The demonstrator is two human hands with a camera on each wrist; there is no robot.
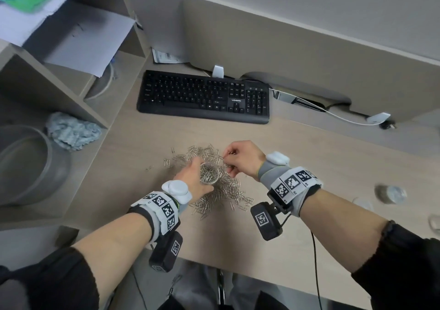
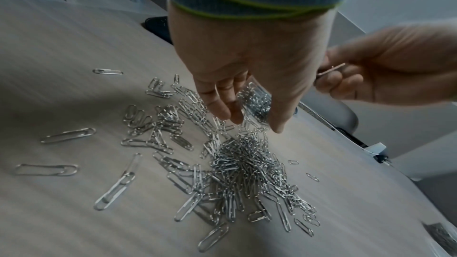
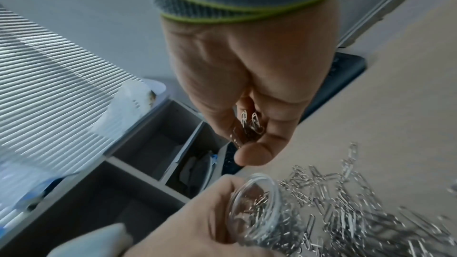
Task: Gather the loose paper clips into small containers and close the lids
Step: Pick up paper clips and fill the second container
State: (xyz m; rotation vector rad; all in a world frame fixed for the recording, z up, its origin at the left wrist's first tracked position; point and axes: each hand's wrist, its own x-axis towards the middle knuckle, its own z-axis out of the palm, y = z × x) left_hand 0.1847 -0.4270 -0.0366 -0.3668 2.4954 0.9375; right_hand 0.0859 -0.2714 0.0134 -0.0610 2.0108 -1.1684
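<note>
A small clear round container (image 1: 209, 173), already holding many paper clips, sits in the left hand (image 1: 193, 179), whose fingers and thumb curl round its wall; it is held just above the pile of loose paper clips (image 1: 221, 190) spread on the counter (image 1: 309, 157). In the right wrist view the container's open mouth (image 3: 254, 198) tilts toward the right hand (image 3: 249, 89). That hand is clenched on a few clips (image 3: 249, 124), pinched between thumb and curled fingers, just beside the container and above the far edge of the pile.

A black keyboard (image 1: 204, 95) lies beyond the pile, well apart from it. To the left stand shelf compartments (image 1: 71, 90), with a crumpled blue-grey cloth (image 1: 71, 131) and a large grey round tub (image 1: 28, 164) in them. A white cable (image 1: 321, 110) runs along the back panel.

At the right edge of the head view lie blurred clear round things (image 1: 390, 194); whether they are lids or further containers cannot be made out. The left hand hides the container's base and most of its wall.
</note>
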